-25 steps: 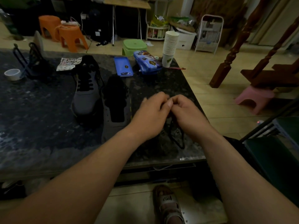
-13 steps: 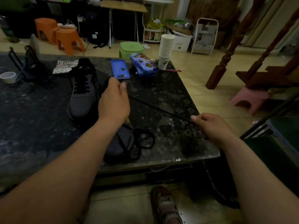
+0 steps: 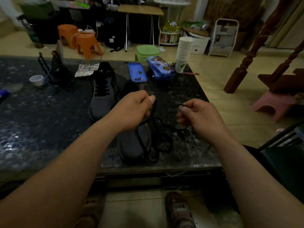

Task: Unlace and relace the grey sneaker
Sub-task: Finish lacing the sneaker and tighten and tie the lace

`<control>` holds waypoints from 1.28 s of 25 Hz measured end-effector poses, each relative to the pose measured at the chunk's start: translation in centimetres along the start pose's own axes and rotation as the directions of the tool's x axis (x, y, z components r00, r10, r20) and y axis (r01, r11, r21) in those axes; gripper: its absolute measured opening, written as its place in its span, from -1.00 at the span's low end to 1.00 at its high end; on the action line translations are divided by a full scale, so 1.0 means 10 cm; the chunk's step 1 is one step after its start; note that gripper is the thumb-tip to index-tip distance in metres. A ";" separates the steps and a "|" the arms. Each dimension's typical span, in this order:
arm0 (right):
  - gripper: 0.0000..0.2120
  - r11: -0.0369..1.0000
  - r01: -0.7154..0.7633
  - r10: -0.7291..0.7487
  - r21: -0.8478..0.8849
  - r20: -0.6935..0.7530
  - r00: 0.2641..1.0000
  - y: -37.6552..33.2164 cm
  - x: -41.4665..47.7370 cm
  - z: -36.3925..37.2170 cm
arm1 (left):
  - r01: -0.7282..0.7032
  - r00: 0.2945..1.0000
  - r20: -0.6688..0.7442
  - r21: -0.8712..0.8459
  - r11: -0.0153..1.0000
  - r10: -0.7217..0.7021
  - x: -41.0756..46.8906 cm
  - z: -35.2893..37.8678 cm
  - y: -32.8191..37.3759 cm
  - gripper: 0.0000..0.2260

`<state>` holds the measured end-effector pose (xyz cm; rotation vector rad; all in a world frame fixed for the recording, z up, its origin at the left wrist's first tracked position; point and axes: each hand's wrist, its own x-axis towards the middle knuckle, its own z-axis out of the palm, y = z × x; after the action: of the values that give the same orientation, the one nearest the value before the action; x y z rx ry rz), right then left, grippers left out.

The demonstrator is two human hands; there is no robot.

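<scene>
Two grey sneakers lie on the dark stone table [image 3: 41,122]. The far sneaker [image 3: 102,94] is laced in black. The near sneaker [image 3: 131,143] lies toe toward me with its eyelets bare, partly hidden under my left hand. A black lace [image 3: 158,134] runs loose in loops over its toe and the table beside it. My left hand [image 3: 133,109] pinches one stretch of the lace above the near sneaker. To the right, my right hand [image 3: 197,117] pinches the lace's tip between thumb and forefinger.
At the table's far side are two blue tins [image 3: 137,72], a stack of paper cups [image 3: 183,53], a sticker sheet [image 3: 86,69], a black wire stand [image 3: 52,68] and a small white cup [image 3: 36,80]. Stools and stair posts stand on the floor beyond. My sandalled foot [image 3: 180,209] is below the table edge.
My hands were together, then drew far apart with the lace stretched taut. Now they have come closer again above the near sneaker, and the lace hangs slack in loops.
</scene>
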<state>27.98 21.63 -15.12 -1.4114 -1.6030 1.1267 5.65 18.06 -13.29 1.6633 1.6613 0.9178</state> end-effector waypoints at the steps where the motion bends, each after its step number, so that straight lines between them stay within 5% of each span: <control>1: -0.83 0.980 0.041 -0.054 -0.194 -0.062 0.997 -0.01 -0.01 0.01 | 0.019 1.000 0.023 0.008 1.000 -0.019 -0.05 -0.07 -0.05 -0.66; 4: -0.75 0.865 0.146 -0.249 -0.481 -0.157 0.956 -0.13 -0.02 0.12 | 0.032 0.995 0.092 0.145 0.989 -0.046 -0.22 -0.24 -0.18 -0.73; 7: -0.86 0.985 0.146 -0.156 -0.090 -0.116 0.981 -0.31 -0.01 0.40 | 0.026 0.992 0.116 0.143 0.989 -0.043 -0.38 -0.32 -0.23 -0.79; 9: -0.89 0.974 0.003 -0.021 0.229 0.076 0.997 -0.41 -0.05 0.66 | 0.012 0.996 0.089 0.062 0.998 -0.017 -0.46 -0.35 -0.25 -0.78; 12: -0.80 0.975 -0.041 -0.049 0.217 0.394 0.918 -0.42 -0.09 0.88 | 0.006 0.999 0.035 -0.056 0.998 -0.004 -0.46 -0.37 -0.29 -0.80; 16: -0.75 0.969 -0.088 -0.034 0.232 0.475 0.879 -0.41 -0.02 0.87 | 0.065 0.996 -0.040 -0.274 0.959 -0.078 -0.35 -0.39 -0.32 -0.78; 18: -0.79 0.970 -0.084 -0.031 0.228 0.459 0.888 -0.41 -0.02 0.88 | 0.091 0.983 -0.088 -0.519 0.850 -0.159 -0.29 -0.35 -0.31 -0.79; 21: -0.82 0.931 -0.093 -0.044 0.352 0.364 0.930 -0.41 -0.05 1.02 | 0.091 0.969 -0.054 -0.829 0.552 -0.240 -0.22 -0.22 -0.26 -0.77; 25: -0.85 0.894 -0.142 -0.017 0.426 0.348 0.937 -0.37 -0.05 1.15 | 0.045 0.955 -0.043 -0.957 0.288 -0.293 -0.18 -0.17 -0.25 -0.89; 28: -0.76 0.995 -0.024 0.002 0.092 0.233 0.973 -0.25 -0.01 1.11 | 0.047 0.948 -0.025 -0.975 0.218 -0.317 -0.17 -0.28 -0.34 -0.91; 30: -0.72 0.917 0.084 0.014 -0.391 0.241 0.970 -0.12 0.05 0.99 | 0.090 0.931 -0.054 -0.924 0.371 -0.361 -0.19 -0.35 -0.45 -0.82; 32: -0.64 0.738 0.073 0.149 -0.671 0.267 0.952 -0.05 0.07 0.86 | 0.173 0.917 -0.099 -0.774 0.609 -0.386 -0.26 -0.38 -0.59 -0.78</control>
<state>19.84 20.96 -17.86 -1.7840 -2.3855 0.8286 -0.78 15.45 -16.10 0.6967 1.3323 1.4486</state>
